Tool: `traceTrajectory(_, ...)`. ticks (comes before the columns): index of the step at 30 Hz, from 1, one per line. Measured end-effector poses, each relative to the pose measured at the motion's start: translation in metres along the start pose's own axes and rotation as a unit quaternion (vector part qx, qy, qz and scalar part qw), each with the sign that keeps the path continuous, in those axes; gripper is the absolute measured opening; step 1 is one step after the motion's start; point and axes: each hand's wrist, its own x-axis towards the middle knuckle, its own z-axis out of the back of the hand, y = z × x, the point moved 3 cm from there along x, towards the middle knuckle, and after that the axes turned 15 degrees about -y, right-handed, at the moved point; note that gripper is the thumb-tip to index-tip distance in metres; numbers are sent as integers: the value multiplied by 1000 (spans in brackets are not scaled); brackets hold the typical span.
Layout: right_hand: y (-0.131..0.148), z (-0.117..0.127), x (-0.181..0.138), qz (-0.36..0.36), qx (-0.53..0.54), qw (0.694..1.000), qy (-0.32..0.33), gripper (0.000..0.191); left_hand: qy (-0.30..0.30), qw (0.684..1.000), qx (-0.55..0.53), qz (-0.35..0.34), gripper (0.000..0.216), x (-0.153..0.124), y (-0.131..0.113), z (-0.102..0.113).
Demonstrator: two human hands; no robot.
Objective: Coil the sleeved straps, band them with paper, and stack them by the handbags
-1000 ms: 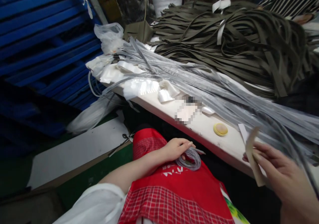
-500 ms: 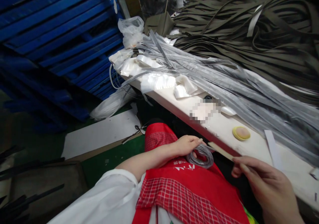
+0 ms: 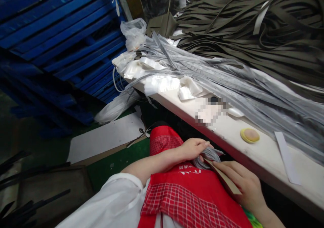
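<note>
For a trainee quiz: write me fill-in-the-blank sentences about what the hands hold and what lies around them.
1. The left hand holds a coil of ____ tape.
2. The right hand holds a tan card strip over the ____ apron.
3. The round disc on the white table is ____.
4. The stacked pallets are ____.
Missing words: grey, red, yellow, blue.
</note>
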Motion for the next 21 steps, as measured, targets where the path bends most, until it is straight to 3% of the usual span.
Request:
traceTrajectory(8, 4, -20, 2, -29, -67, 997, -13, 23, -8, 997, 17, -77, 46, -15, -21, 0)
traceTrajectory(15, 1, -15, -3, -17, 1, 998, -53, 13, 58, 995, -84, 13, 50, -18, -23, -6)
traceTrajectory(21, 4, -8, 1, -9, 3, 998, -59, 12, 32, 999, -22, -30, 43, -16, -24, -8)
